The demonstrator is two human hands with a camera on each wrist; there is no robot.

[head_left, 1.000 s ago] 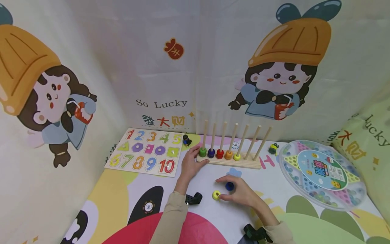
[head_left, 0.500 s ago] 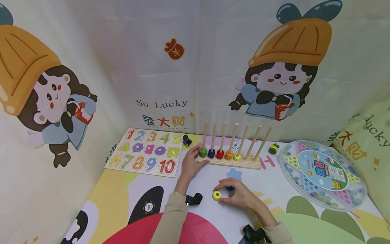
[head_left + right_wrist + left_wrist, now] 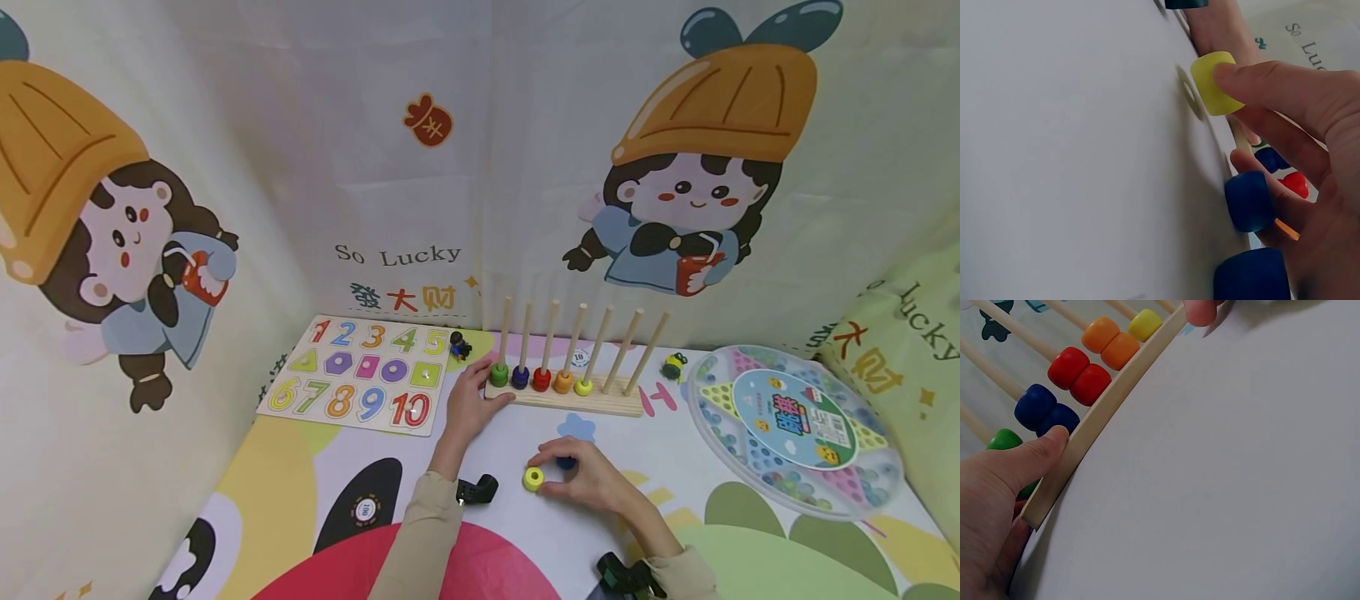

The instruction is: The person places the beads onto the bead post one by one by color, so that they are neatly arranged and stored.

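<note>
In the head view, my left hand (image 3: 468, 403) grips the left end of a wooden peg stand (image 3: 600, 403), fingers at its end. Its thumb lies along the front by the lowest blue bead (image 3: 1059, 419) in the left wrist view. Green, blue, red, orange and yellow beads sit at the bottoms of the pegs; the two rightmost pegs are bare. My right hand (image 3: 588, 475) pinches a loose yellow bead (image 3: 1215, 84) between thumb and index finger, close over the table. Two loose blue beads (image 3: 1250, 203) show beside that hand in the right wrist view, mostly hidden in the head view.
A number puzzle board (image 3: 345, 372) lies left of the stand, with a small dark figure (image 3: 460, 345) at its corner. To the right are a yellow-black toy (image 3: 673, 365) and a round marble game box (image 3: 795, 429). A printed curtain (image 3: 487, 192) hangs behind.
My right index finger has come down toward the thumb, closing on the yellow bead and covering more of the blue bead behind. The left hand and the peg stand have stayed put.
</note>
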